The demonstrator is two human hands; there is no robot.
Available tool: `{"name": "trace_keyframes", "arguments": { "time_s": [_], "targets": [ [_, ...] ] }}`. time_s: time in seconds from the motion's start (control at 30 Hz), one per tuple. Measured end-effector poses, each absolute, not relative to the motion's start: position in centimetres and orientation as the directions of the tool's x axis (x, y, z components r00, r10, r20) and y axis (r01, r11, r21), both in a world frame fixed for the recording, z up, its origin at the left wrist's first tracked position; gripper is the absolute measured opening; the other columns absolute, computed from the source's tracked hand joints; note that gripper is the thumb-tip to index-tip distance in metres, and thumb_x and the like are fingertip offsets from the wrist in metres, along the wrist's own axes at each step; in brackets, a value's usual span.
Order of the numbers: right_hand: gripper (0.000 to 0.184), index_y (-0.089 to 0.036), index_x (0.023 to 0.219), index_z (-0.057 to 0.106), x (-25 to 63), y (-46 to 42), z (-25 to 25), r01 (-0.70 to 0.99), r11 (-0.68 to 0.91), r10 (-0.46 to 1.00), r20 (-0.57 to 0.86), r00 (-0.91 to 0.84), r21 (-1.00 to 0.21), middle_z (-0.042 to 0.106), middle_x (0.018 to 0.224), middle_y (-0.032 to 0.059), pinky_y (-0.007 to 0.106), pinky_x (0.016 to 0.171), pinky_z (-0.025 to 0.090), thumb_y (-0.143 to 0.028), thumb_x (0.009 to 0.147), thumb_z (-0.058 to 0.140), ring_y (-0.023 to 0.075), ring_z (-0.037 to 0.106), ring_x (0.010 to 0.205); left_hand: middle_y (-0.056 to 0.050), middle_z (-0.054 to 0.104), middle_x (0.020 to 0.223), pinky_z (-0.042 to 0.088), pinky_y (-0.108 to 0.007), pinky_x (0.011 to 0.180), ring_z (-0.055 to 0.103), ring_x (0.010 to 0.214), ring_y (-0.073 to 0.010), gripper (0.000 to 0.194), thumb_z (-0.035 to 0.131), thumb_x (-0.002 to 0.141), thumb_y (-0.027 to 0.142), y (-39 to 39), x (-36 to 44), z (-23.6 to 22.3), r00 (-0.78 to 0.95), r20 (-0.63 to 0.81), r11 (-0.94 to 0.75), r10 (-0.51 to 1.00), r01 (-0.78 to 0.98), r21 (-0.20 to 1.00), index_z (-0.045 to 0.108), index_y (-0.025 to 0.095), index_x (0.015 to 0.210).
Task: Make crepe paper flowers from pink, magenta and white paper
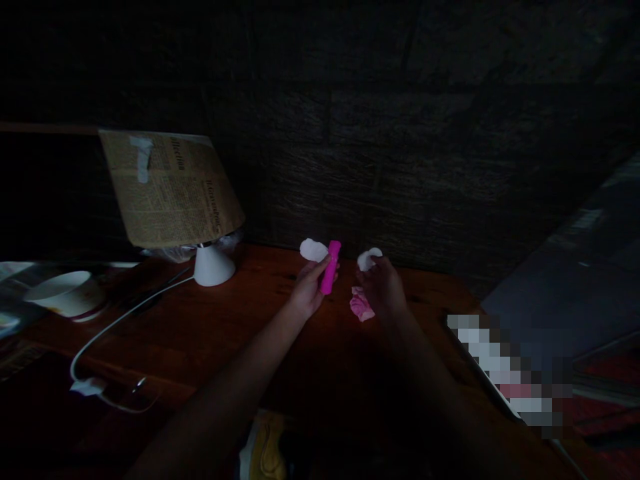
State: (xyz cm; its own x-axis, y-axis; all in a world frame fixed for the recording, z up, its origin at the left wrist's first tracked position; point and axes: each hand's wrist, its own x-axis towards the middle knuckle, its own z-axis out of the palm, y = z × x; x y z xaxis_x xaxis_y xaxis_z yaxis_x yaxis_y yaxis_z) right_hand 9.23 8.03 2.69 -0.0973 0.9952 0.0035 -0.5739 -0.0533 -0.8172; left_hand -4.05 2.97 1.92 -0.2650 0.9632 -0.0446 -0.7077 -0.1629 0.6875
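My left hand [309,288] is closed around a bright pink tube-like roll [330,270], which stands almost upright with a slight tilt. A white petal-shaped piece [313,250] sticks out to the left from the same hand, beside the roll. My right hand [384,283] pinches another white petal-shaped piece [367,259] between its fingers. Below that hand, a crumpled pink paper-like flower [361,305] lies on the brown wooden table [260,307]. The scene is dim, so finer details of the pieces are hard to make out.
A lamp with a newsprint shade [173,190] and white base [213,265] stands at left, its white cord [107,325] running over the table edge. Further left is a white bowl [65,293]. A pixelated device [500,373] lies at right. A dark wall [350,153] rises behind.
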Motion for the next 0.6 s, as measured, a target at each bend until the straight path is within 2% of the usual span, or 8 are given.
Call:
{"name": "trace_keyframes", "arguments": {
  "time_s": [0.1,0.2,0.3,0.43,0.5,0.6],
  "targets": [
    [0.021,-0.025,0.074,0.055,9.7,8.2,2.9,-0.530,-0.038,0.987,0.053,-0.155,-0.847,0.069,0.079,0.0025,0.033,0.068,0.052,-0.046,0.071,0.058,0.0211,0.066,0.084,-0.005,0.070,0.078,0.051,-0.021,0.062,0.065,0.067,-0.0109,0.022,0.083,0.069,0.021,3.2,-4.2,1.5,-0.290,-0.042,-0.155,0.956,-0.623,0.767,0.068,0.010,0.082],
    [0.041,-0.025,0.067,0.050,10.1,8.0,3.2,-0.462,-0.043,0.997,-0.007,-0.079,-0.886,0.061,0.065,0.0018,0.033,0.057,0.048,-0.065,0.077,0.053,0.0204,0.062,0.067,-0.007,0.071,0.077,0.050,-0.022,0.059,0.064,0.064,-0.0117,0.027,0.085,0.065,0.024,3.5,-4.6,0.8,-0.326,-0.052,-0.119,0.944,-0.483,0.868,0.070,0.010,0.082],
    [0.053,-0.026,0.057,0.042,9.9,7.0,3.8,-0.332,-0.057,0.993,-0.088,0.080,-0.942,0.044,0.048,-0.0025,0.031,0.043,0.037,-0.073,0.078,0.052,0.0148,0.044,0.044,-0.006,0.072,0.075,0.048,-0.022,0.055,0.062,0.059,-0.0118,0.031,0.087,0.063,0.030,3.6,-4.9,-0.2,-0.316,-0.035,-0.080,0.948,-0.344,0.935,0.072,0.012,0.084],
    [0.062,-0.026,0.050,0.026,9.5,5.4,4.8,-0.187,0.045,0.991,0.021,0.130,-0.981,0.028,0.042,-0.0056,0.028,0.037,0.024,-0.073,0.079,0.053,0.0097,0.025,0.037,-0.003,0.069,0.065,0.042,-0.023,0.052,0.059,0.053,-0.0132,0.030,0.088,0.060,0.034,3.5,-5.0,-1.1,-0.275,0.058,-0.104,0.960,-0.158,0.982,0.070,0.017,0.078],
    [0.064,-0.026,0.049,0.024,9.5,5.1,4.9,-0.147,0.065,0.991,0.046,0.129,-0.987,0.026,0.041,-0.0059,0.028,0.036,0.024,-0.076,0.078,0.051,0.0092,0.023,0.037,-0.002,0.068,0.065,0.041,-0.023,0.057,0.062,0.062,-0.0169,0.031,0.089,0.057,0.032,3.3,-5.1,-1.2,-0.345,0.146,-0.166,0.927,-0.028,0.986,0.068,0.020,0.075],
    [0.065,-0.026,0.049,0.030,9.7,5.6,4.2,-0.056,0.043,0.998,0.039,0.057,-0.998,0.030,0.041,-0.0047,0.028,0.037,0.029,-0.083,0.079,0.040,0.0106,0.029,0.036,-0.008,0.069,0.076,0.044,-0.028,0.074,0.066,0.094,-0.0297,0.039,0.091,0.051,0.030,2.8,-5.2,-0.6,-0.466,0.195,-0.130,0.863,0.168,0.977,0.066,0.020,0.079]
  ]
}}
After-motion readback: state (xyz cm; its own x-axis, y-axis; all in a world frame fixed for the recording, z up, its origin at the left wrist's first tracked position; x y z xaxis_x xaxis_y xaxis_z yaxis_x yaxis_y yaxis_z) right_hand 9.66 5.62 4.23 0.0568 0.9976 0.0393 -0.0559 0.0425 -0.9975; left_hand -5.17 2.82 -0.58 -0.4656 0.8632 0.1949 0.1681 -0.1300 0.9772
